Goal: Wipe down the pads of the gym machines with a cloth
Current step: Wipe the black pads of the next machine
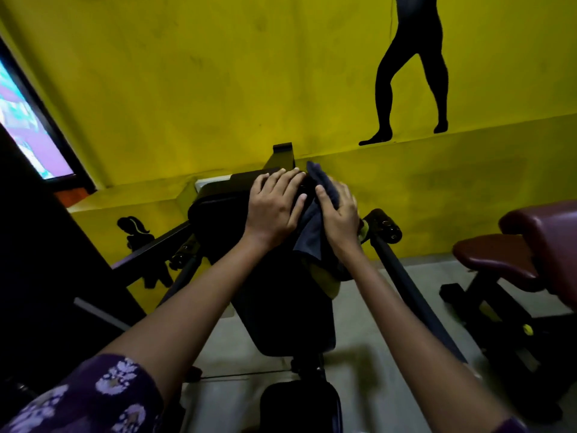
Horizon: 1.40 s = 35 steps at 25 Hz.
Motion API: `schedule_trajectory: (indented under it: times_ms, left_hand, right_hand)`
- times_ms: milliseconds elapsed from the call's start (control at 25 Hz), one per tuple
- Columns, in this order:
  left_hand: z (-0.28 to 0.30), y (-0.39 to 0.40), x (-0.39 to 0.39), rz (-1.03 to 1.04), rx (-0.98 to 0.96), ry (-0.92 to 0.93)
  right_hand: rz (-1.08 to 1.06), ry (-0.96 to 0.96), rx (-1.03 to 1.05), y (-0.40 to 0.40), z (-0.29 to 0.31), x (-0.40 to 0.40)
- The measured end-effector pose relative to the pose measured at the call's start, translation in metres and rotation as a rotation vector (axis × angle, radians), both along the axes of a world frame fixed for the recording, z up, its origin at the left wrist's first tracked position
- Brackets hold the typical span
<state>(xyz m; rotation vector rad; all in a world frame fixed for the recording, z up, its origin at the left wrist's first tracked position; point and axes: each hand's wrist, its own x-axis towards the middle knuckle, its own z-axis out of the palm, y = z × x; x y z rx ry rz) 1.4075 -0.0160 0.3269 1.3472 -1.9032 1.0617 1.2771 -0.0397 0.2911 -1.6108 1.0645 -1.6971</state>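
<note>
A black padded back rest (218,210) of a gym machine rises in front of me, with its long black pad (287,307) running down toward me. My left hand (273,207) lies flat on the top of the pad, fingers straight. My right hand (338,218) presses a dark grey cloth (312,232) against the pad's right side; the thumb lies over the cloth. The cloth's tip sticks up above the fingers and its lower end hangs down over a yellow patch.
A maroon padded bench (499,254) stands at the right. Black frame bars (406,285) angle out either side of the machine. A yellow wall (218,89) with black silhouettes is close behind. A bright screen (28,132) hangs at the left. A black seat pad (299,404) sits below.
</note>
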Motion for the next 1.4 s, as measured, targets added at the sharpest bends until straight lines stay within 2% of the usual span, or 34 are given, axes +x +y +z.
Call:
schedule_trajectory:
  times_ms: [80,240,480,600,760,840,1000,1120,1160,1280,1320,1400]
  left_hand:
    - [-0.009,-0.004,-0.002,0.040,-0.093,0.026]
    - [-0.020,-0.014,-0.009,0.075,-0.214,0.089]
    - [-0.023,-0.017,-0.006,0.092,-0.247,0.063]
    - [-0.024,-0.018,-0.004,0.068,-0.261,0.045]
    - [-0.024,-0.018,-0.006,0.072,-0.265,0.042]
    - [-0.024,-0.018,-0.004,0.080,-0.267,0.005]
    - [-0.023,-0.016,-0.005,0.080,-0.247,-0.030]
    - [-0.013,-0.005,-0.011,0.093,-0.161,0.001]
    - [-0.012,0.000,-0.011,0.085,-0.115,-0.063]
    - [-0.013,0.007,-0.006,0.005,0.021,-0.490]
    - [-0.013,0.006,-0.004,-0.007,0.039,-0.561]
    - [-0.014,0.003,-0.001,-0.018,0.014,-0.580]
  right_hand:
    - [0.019,-0.096,0.054,0.004,-0.033,0.003]
    - [0.153,-0.255,0.357,0.000,-0.086,0.002]
    - [0.112,-0.246,0.044,-0.012,-0.040,0.008]
    - [0.071,-0.227,0.088,-0.002,-0.084,0.009]
    - [0.083,-0.241,0.301,0.000,-0.149,0.011]
    - [0.064,-0.244,0.299,-0.003,-0.134,0.011]
    - [0.049,-0.223,0.132,0.004,-0.082,0.010]
    - [0.037,-0.198,0.156,0.008,-0.105,0.009]
    - [0.036,-0.183,0.195,0.008,-0.119,0.008]
    - [0.052,-0.154,0.290,0.008,-0.131,0.004]
    - [0.062,-0.149,0.295,0.006,-0.124,0.002]
    - [0.075,-0.154,0.269,0.003,-0.105,0.002]
